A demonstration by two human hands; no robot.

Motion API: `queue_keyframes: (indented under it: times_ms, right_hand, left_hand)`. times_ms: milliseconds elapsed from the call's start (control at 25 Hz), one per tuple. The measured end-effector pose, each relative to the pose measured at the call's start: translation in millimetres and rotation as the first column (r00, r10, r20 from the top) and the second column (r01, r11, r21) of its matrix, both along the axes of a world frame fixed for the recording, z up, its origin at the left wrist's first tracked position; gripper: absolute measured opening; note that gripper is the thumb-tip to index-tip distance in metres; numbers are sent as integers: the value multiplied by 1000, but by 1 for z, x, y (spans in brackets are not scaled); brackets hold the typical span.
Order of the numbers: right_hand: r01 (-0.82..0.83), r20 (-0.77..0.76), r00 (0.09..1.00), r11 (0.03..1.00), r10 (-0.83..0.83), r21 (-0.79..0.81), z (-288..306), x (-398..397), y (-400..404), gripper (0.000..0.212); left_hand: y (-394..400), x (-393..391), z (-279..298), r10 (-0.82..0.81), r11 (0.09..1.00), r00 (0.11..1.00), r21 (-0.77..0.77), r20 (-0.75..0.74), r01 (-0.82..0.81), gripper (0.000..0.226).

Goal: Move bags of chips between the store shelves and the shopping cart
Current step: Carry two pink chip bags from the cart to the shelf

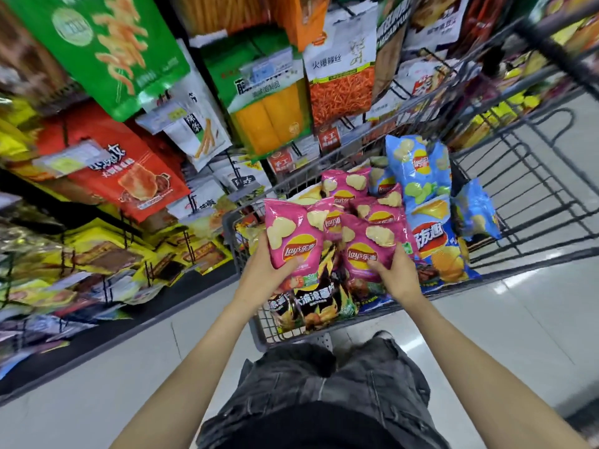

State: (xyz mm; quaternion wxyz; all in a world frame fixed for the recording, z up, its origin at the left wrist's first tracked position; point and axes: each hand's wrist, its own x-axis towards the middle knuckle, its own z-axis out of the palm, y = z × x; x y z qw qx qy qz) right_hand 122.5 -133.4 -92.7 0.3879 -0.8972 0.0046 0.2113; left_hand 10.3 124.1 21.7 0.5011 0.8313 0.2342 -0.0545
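My left hand (262,277) grips the lower edge of a pink Lay's chip bag (291,234), held upright over the near end of the shopping cart (249,306). My right hand (397,277) grips a second pink Lay's bag (372,247) just to its right, also above the cart. Under them the cart holds more pink bags (346,186), blue bags (418,170) and black bags (314,303). The store shelves (129,157) with hanging snack packs stand to the left and behind the cart.
A large green snack pack (107,47) and a red one (123,176) hang at the upper left. Yellow packs (107,254) fill the low shelf. Grey tiled floor (518,319) lies to the right. A second cart's wire frame (534,176) stands beyond the first.
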Motion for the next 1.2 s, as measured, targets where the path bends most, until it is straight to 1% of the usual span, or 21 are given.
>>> queue_keyframes:
  times_ms: [120,200,240,280,360,400,440,560,720,800,880,960,1080,1200]
  right_hand:
    - [103,111,986,982,-121,157,36,3,-16,55]
    - [206,169,951,940,-258,273,65,6,-36,44]
    - [253,187,927,912,-324,324,79,5,-48,42]
    - [293,198,903,882,-383,370,94,4,-62,43]
    - [354,202,858,828,-473,436,117,-1,-95,49]
    - [378,195,837,799,-511,467,126,-3,-109,50]
    - [401,193,813,769,-549,497,136,-5,-126,52]
    - [467,208,739,710,-641,527,160,-14,-183,61]
    - [505,220,676,660,-703,556,189,-38,-269,60]
    - [517,224,643,630,-733,579,202,-58,-317,56]
    - [536,221,592,583,-775,611,216,-78,-371,44]
    - [540,246,544,560,-802,628,228,-93,-422,32]
    - [540,288,502,556,-815,632,243,-102,-481,32]
    - [515,299,482,543,-823,663,254,-94,-529,32]
  left_hand:
    - [-12,23,9,-51,999,997,-7,50,52,66]
    - [-27,47,15,-100,995,992,-4,82,100,66]
    - [-38,58,21,-125,992,987,-10,105,126,67]
    - [-48,71,23,-152,988,981,-22,124,156,71]
    - [-78,94,32,-185,981,971,-32,153,192,86]
    - [-93,102,39,-201,978,963,-19,180,208,89]
    - [-111,112,44,-225,972,948,-17,223,235,88]
    - [-174,128,63,-301,949,907,3,294,314,83]
    - [-260,137,77,-387,908,853,-13,351,418,69]
    - [-312,137,81,-403,894,832,-30,382,446,66]
    - [-374,135,92,-416,879,806,-42,422,475,68]
    - [-434,135,103,-443,861,776,-29,449,508,68]
    - [-505,140,122,-485,830,711,12,509,557,69]
    - [-564,156,141,-538,803,664,75,519,591,64]
